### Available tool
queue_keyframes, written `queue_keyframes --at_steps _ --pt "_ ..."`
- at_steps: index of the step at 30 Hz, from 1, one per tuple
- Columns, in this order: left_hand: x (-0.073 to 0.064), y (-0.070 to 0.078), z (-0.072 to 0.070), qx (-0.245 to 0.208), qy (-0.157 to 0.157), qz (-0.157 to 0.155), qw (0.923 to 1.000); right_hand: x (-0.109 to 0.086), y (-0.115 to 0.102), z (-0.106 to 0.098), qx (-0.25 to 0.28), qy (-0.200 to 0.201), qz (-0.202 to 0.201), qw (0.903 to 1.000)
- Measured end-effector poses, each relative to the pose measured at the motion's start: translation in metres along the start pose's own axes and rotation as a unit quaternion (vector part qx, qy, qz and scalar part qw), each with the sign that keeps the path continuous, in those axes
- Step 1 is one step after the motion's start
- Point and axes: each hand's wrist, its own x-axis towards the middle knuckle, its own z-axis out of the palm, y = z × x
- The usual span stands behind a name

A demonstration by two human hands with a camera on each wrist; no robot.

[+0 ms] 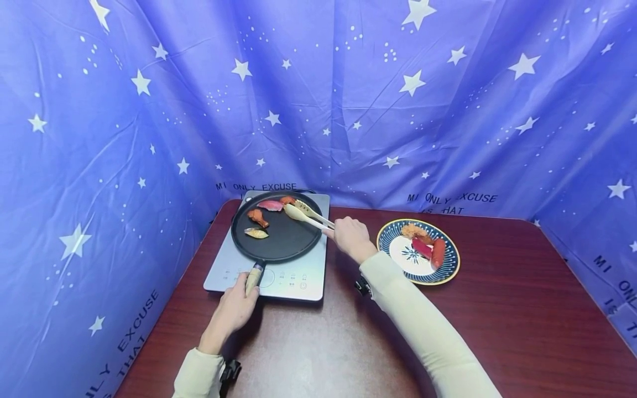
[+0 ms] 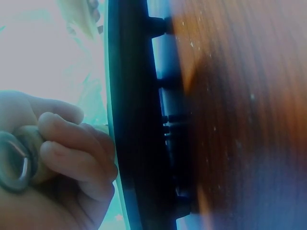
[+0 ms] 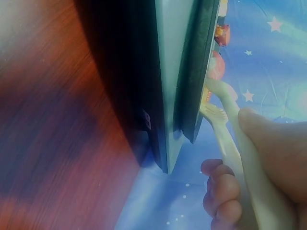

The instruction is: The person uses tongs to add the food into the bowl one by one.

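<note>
A round black frying pan (image 1: 293, 240) sits on a silver induction cooktop (image 1: 219, 273). My left hand (image 1: 234, 304) grips its wood-coloured handle (image 1: 252, 279); in the left wrist view, fingers curl around the handle near its metal end ring (image 2: 15, 163). My right hand (image 1: 352, 237) holds pale-tipped tongs (image 1: 298, 213), whose tips reach into the pan's back right. There they overlap an orange-red food piece (image 1: 287, 200), partly hidden. Left of it lies a pink slice (image 1: 270, 205). Nearer are a browned drumstick (image 1: 257, 217) and a yellowish piece (image 1: 256, 233).
Right of the cooktop, a blue-patterned plate (image 1: 400, 257) bears a sausage (image 1: 438, 252), a dark red slice (image 1: 422, 248) and a breaded piece (image 1: 413, 230). All stand on a reddish-brown table (image 1: 517, 287). A blue star-printed curtain (image 1: 368, 138) hangs behind and beside the table.
</note>
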Motion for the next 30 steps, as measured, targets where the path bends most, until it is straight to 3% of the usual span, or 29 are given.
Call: queue_keyframes --at_steps 19,30 --pt "-0.002 0.001 0.0 0.006 0.005 0.006 1.0 0.001 -0.004 -0.004 0.002 -0.025 0.011 0.9996" --pt "-0.002 0.002 0.0 0.001 0.006 0.008 1.0 -0.02 0.007 -0.017 0.03 0.015 0.005 0.9994"
